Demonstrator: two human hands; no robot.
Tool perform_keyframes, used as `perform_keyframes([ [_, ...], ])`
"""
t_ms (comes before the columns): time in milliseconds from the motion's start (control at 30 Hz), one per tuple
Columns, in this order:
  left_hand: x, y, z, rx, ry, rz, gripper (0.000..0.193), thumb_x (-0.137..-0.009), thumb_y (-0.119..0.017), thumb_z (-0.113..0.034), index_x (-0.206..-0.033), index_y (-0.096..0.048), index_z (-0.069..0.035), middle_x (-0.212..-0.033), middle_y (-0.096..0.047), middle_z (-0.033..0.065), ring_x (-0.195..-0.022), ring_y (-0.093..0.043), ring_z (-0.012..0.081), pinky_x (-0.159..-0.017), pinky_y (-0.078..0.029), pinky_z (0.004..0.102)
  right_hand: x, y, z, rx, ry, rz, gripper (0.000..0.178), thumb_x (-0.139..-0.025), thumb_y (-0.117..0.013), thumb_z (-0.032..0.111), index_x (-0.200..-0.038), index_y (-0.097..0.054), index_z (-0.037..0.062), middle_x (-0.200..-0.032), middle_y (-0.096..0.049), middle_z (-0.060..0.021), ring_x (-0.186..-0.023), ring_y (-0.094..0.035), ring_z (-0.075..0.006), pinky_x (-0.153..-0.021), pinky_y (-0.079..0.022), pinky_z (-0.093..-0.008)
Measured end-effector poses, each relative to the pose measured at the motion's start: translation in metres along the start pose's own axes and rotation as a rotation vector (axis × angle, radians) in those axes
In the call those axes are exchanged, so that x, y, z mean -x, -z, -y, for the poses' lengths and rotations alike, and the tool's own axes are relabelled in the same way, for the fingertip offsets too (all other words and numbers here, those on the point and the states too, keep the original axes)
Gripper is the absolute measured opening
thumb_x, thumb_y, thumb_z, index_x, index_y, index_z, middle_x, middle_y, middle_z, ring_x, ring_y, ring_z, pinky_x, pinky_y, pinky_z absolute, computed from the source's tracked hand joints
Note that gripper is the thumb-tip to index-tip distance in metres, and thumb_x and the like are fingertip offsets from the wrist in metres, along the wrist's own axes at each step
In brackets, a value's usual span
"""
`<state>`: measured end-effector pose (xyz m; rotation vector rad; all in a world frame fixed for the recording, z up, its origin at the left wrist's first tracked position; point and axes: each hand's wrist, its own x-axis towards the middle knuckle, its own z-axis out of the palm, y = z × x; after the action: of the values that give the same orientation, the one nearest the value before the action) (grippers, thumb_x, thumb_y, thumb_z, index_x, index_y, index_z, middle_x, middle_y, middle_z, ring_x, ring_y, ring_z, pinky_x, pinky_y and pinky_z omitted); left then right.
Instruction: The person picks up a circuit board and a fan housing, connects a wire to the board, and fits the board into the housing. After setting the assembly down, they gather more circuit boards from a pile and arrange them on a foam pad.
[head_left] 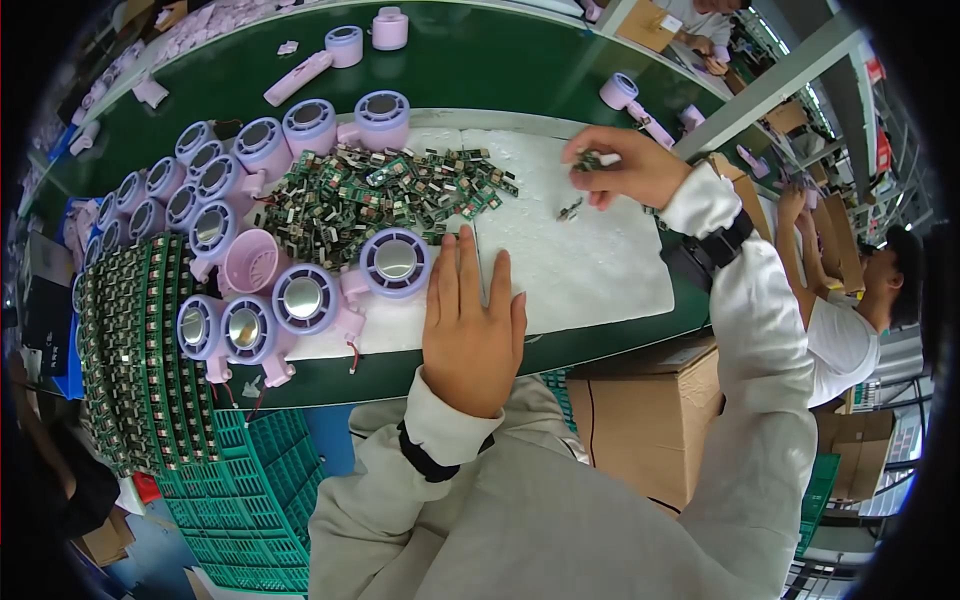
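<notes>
My left hand [468, 335] lies flat on the white foam board [570, 270], fingers stretched out and holding nothing. Its fingertips reach the near edge of a pile of small green circuit boards [365, 205], beside a lilac fan housing [395, 262]. Over the right part of the foam, my right hand [635, 170] pinches a small circuit board [592, 160] between thumb and fingers. Just below it is a separate loose board [570, 210]; whether it rests on the foam or is in the air I cannot tell.
Several more lilac fan housings [262, 145] crowd the left of the pile. Stacked green board panels [150, 350] stand at far left above a green crate [240, 510]. A cardboard box [640, 420] sits below the table's near edge. A co-worker [850, 320] is at the right.
</notes>
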<state>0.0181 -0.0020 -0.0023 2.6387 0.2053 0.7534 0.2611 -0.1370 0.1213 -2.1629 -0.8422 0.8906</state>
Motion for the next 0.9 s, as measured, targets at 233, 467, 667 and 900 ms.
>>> perform_keyframes([
  [233, 0.001, -0.001, -0.002, 0.041, 0.008, -0.024, 0.044, -0.098, -0.064, -0.023, -0.136, -0.062, -0.001, -0.158, -0.039, 0.0296, -0.147, -0.039, 0.0437, -0.117, -0.037, 0.0508, -0.052, -0.058, 0.076, 0.113, 0.289, 0.099, 0.045, -0.099, -0.072, 0.021, -0.139, -0.058, 0.0061, -0.12, -0.068, -0.009, -0.092, -0.071, -0.0162, -0.078, -0.059, -0.028],
  [467, 0.0, -0.001, -0.001, 0.091, 0.009, -0.017, 0.044, -0.098, -0.063, -0.023, -0.136, -0.061, 0.0, -0.16, -0.038, 0.0293, -0.148, -0.038, 0.0421, -0.119, -0.036, 0.0497, -0.014, -0.017, 0.03, 0.247, 0.262, 0.103, 0.041, -0.099, -0.07, 0.022, -0.136, -0.063, 0.0057, -0.117, -0.071, -0.0097, -0.098, -0.071, -0.0163, -0.081, -0.058, -0.0291],
  [667, -0.002, 0.005, 0.0, 0.03, 0.004, 0.036, 0.045, -0.1, -0.061, -0.025, -0.138, -0.061, -0.002, -0.16, -0.038, 0.0283, -0.149, -0.038, 0.0418, -0.119, -0.036, 0.0491, 0.055, 0.062, -0.056, 0.579, -0.133, -0.212, 0.052, -0.095, -0.073, 0.038, -0.132, -0.065, 0.0019, -0.116, -0.072, -0.0124, -0.096, -0.07, -0.0187, -0.082, -0.058, -0.0308],
  [900, -0.004, 0.003, 0.0, -0.038, -0.009, 0.049, 0.045, -0.101, -0.06, -0.026, -0.139, -0.061, -0.004, -0.159, -0.04, 0.0272, -0.148, -0.039, 0.0417, -0.119, -0.036, 0.0484, 0.091, 0.066, -0.103, 0.321, -0.596, -0.415, 0.083, -0.081, -0.082, 0.05, -0.143, -0.054, 0.0023, -0.126, -0.066, -0.0184, -0.094, -0.069, -0.0225, -0.084, -0.057, -0.0326],
])
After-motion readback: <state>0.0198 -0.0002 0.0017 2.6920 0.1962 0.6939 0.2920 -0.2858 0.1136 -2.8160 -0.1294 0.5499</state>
